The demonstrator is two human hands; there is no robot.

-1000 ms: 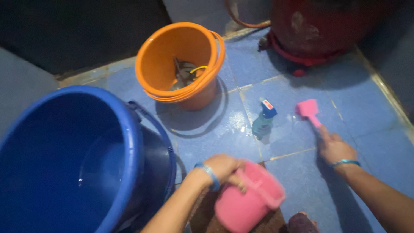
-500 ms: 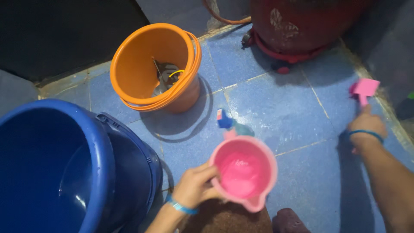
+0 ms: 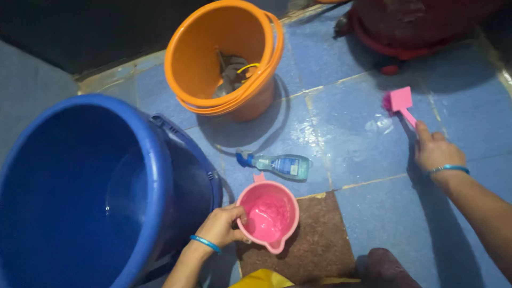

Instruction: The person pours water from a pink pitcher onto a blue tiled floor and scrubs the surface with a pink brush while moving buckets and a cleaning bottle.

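Left hand (image 3: 224, 226) comes up from the bottom edge, fingers curled tight round the rim of the pink jug (image 3: 268, 216), which sits upright, spout toward the person, beside the big blue bucket (image 3: 80, 186). Right hand (image 3: 436, 150) reaches out over the blue floor tiles (image 3: 346, 138), closed on the pink brush (image 3: 400, 102), its handle running diagonally, head pointing away.

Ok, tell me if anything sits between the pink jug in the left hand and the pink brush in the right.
Nothing does. The spray bottle lies above the pink jug, off the line to the pink brush; only wet blue tile lies between.
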